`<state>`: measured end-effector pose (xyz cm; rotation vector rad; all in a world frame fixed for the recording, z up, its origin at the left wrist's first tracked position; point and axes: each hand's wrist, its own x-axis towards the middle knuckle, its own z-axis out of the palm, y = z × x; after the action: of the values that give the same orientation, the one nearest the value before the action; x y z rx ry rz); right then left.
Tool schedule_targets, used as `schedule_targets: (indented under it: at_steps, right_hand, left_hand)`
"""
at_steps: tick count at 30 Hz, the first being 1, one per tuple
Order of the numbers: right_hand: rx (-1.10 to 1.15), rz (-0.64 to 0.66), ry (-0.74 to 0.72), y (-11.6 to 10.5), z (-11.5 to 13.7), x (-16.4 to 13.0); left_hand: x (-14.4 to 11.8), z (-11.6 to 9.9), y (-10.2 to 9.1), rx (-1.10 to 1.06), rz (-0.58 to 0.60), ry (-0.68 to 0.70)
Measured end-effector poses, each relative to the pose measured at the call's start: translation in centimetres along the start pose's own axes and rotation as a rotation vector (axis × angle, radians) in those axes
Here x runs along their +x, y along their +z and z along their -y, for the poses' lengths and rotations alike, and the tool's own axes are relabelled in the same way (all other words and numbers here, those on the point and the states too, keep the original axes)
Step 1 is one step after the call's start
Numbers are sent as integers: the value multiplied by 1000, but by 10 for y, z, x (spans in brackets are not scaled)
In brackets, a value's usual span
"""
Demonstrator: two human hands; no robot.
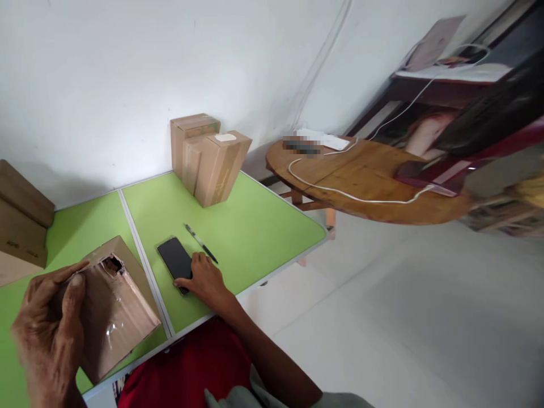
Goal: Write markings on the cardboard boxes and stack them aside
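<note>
Torn brown cardboard box [114,306] on green bench [255,226], under left hand [49,328]. Flat black phone [175,258] under right hand [206,279] fingertips; thin black pen [201,243] just beyond. Two upright brown cardboard boxes [208,158] far behind both hands.

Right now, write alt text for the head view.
A person's left hand holds a torn cardboard box on a green table, while the right hand rests on a black phone beside a pen.

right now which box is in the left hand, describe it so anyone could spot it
On the green table, look at the near edge left of the white seam. The left hand grips a taped cardboard box there. Unlike the boxes by the wall, its top corner is torn open.
</note>
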<state>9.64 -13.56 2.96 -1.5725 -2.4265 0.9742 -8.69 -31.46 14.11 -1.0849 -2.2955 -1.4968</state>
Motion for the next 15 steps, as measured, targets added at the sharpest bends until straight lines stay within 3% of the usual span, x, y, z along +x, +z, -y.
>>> schedule_targets:
  at_steps: [4, 9, 15]
  right_hand:
    - [181, 45, -16, 4, -6, 6]
    - [461, 121, -72, -1, -21, -6]
    - [1471, 424, -115, -32, -27, -39]
  left_hand:
    - [1, 3, 0, 29, -10, -2]
    - [1, 3, 0, 17, 0, 0]
    - [1, 2, -1, 15, -7, -14]
